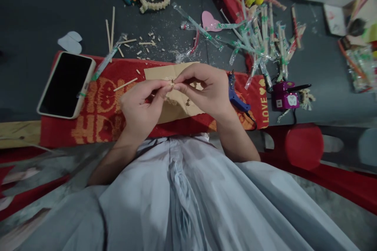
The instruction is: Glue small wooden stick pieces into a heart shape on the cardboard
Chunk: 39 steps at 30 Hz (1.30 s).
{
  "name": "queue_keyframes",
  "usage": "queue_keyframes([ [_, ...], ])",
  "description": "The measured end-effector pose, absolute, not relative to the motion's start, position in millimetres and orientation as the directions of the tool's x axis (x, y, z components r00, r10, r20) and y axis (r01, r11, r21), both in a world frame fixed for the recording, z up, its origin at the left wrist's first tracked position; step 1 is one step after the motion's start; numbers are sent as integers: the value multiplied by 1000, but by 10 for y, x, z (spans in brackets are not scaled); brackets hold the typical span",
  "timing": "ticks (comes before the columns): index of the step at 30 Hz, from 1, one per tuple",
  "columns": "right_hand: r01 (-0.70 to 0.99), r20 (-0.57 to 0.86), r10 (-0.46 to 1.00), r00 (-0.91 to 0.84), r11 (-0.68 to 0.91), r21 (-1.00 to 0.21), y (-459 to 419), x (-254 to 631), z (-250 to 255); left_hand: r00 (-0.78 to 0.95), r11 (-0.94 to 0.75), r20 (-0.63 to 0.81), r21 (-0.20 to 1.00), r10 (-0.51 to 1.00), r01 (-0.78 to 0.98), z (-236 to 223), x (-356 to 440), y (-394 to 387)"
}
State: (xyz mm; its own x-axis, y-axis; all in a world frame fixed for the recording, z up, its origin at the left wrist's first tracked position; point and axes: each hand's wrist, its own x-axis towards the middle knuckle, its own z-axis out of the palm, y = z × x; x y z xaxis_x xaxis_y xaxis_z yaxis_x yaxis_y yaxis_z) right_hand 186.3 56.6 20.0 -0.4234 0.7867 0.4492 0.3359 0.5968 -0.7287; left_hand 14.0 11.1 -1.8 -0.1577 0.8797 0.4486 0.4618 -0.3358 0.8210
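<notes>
Over the card [154,74] on the red towel [55,131], pinches a tiny pale piece [172,84] between the fingers of left hand [141,100] and right hand [210,86], with thumb set to forefinger on each and tips almost meeting. Hides some of the pale pattern [176,101] on the card; shows too little of the piece to tell its shape. Seems, by judgement, a step of fine handling, perhaps parting or fitting by touch, rather than of gluing: touches neither the glue gun [239,102], lying just beside right hand on the towel, nor the loose stick [125,84], lying near left hand. Calls next, most likely, for a light, steady pinch, firm enough not to drop so small a piece, gentle enough not to crush it, and for bracing with one hand while adjusting with the other. Calls also for care not to brush the card below. Offers more cut bits [139,52] beyond the towel, on the bench [29,15], near enough for an easy reach.
</notes>
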Motion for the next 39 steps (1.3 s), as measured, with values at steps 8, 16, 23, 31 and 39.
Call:
queue_keyframes([
  [8, 350, 452, 779, -435, 608, -712, 602, 2008, 256, -164, -273, 315, 932, 935, 238, 42, 249, 156],
  [16, 340, 594, 652, -472, 756, -560, 587, 2033, 169, -163, 18, -34, 995, 986, -102, 49, 286, 133],
  [23, 329, 604, 620, -501, 782, -530, 551, 2031, 150, -101, 161, -182, 970, 978, -183, 118, 297, 138],
  [31, 396, 500, 707, -500, 700, -594, 496, 2014, 194, -3, 227, -231, 959, 973, -169, 96, 231, 131],
  [39, 349, 542, 671, -506, 734, -583, 486, 1985, 196, -8, 274, -279, 948, 960, -162, 87, 234, 97],
])
